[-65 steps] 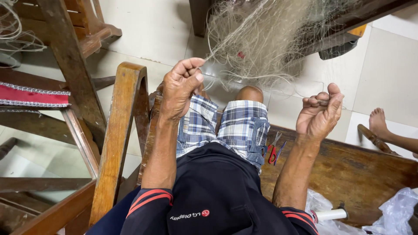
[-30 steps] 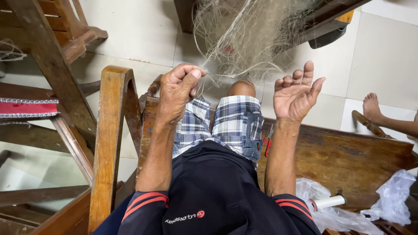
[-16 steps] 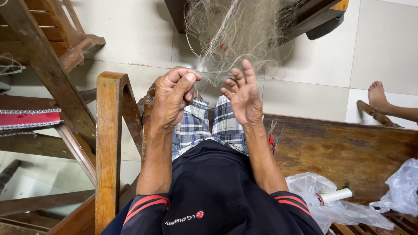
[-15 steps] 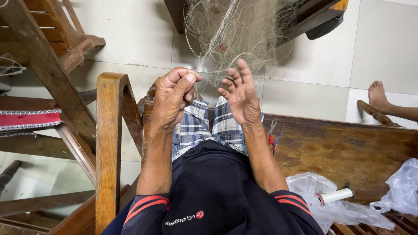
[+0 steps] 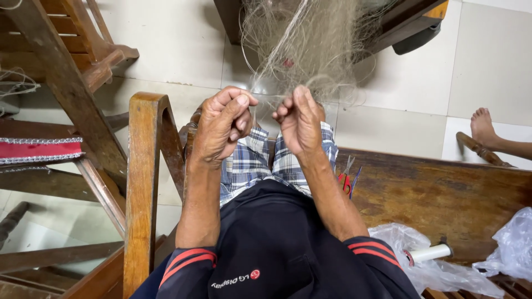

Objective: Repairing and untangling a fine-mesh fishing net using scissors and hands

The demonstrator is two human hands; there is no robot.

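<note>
Pale nylon fishing net (image 5: 310, 39) is hanging in a tangled bunch just above my fingertips, draped from dark furniture up ahead. I am judging this as a mending or untangling step: both hands are working one spot at the net's lower edge. My left hand (image 5: 221, 124) is curling shut, thumb pressing onto the forefinger, pinching strands. My right hand (image 5: 299, 119) is also closing, fingers bent in beside the left, knuckles nearly touching; it seems to be gripping a thread, though the line is too thin to be sure. Next, I think, calls for keeping the strand taut between both pinches. Below my right wrist, small scissors (image 5: 347, 177) are lying on the wooden bench (image 5: 443, 194), near a white spool (image 5: 429, 253).
</note>
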